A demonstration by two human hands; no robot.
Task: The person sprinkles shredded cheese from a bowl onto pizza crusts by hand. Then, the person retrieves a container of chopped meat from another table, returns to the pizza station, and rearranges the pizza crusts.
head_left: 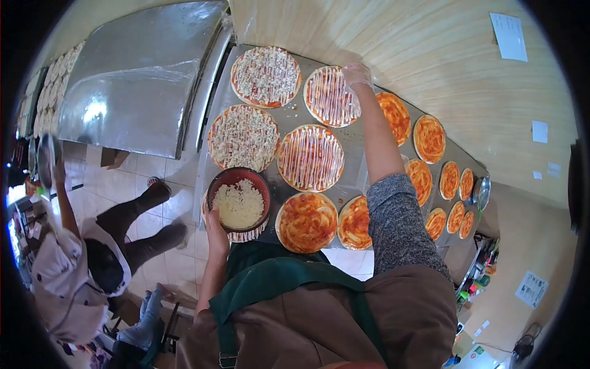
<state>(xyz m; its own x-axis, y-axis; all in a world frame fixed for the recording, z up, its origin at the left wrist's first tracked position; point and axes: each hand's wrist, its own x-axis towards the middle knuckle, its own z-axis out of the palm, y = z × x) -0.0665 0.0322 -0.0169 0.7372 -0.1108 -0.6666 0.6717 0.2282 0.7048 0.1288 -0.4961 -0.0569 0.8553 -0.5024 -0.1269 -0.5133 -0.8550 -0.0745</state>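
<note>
My left hand [215,229] grips the near rim of a round reddish bowl [267,206] holding crumbled white cheese [238,202]. Below the bowl, part of a striped pizza shows. At the back of the steel table, my right hand [357,75], in a clear glove, is over the edge of a pizza with white stripes [329,98]; its fingers are too blurred to read. Another striped pizza [310,158] lies nearer. Two pizzas at the left, one far [265,76] and one closer [243,138], have crumbled cheese on top.
Several sauce-covered bases, including one near me [306,222], spread rightward along the table [353,140]. A ladle [484,192] lies at the right end. A large metal surface [138,74] stands at the left. A co-worker [80,264] holds a round pan there; another person's legs show below.
</note>
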